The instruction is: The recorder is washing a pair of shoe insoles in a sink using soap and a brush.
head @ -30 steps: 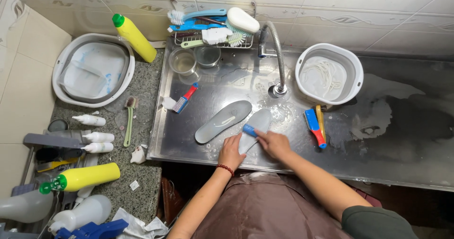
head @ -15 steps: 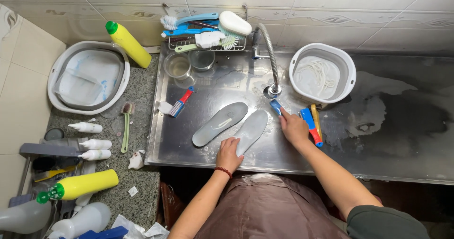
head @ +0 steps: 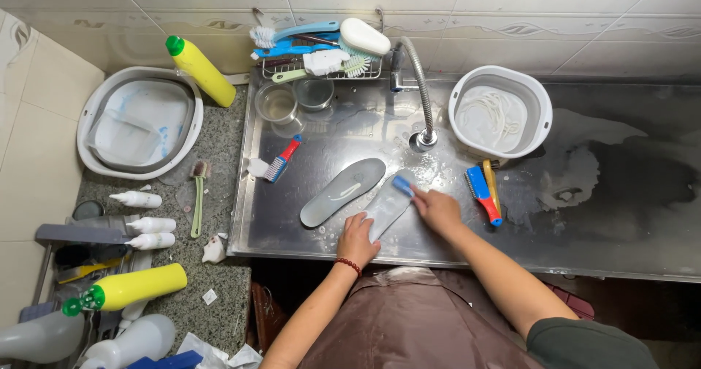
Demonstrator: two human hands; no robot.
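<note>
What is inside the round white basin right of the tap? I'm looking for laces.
The round white basin holds a coil of pale, lace-like cords in shallow water. Anything beneath them is hidden.

The right hand (head: 437,210) grips a blue brush (head: 403,186) on the pale insole (head: 385,207), which the left hand (head: 356,239) pins at its near end. Just left of the grip a grey insole (head: 343,191) lies alongside, touching or nearly so. Just right lie two brushes (head: 482,191), with a white basin (head: 501,112) beyond them. Directly behind, the tap (head: 418,91) rises and arches over. Bare wet steel lies open far to the right and along the near edge.
</note>
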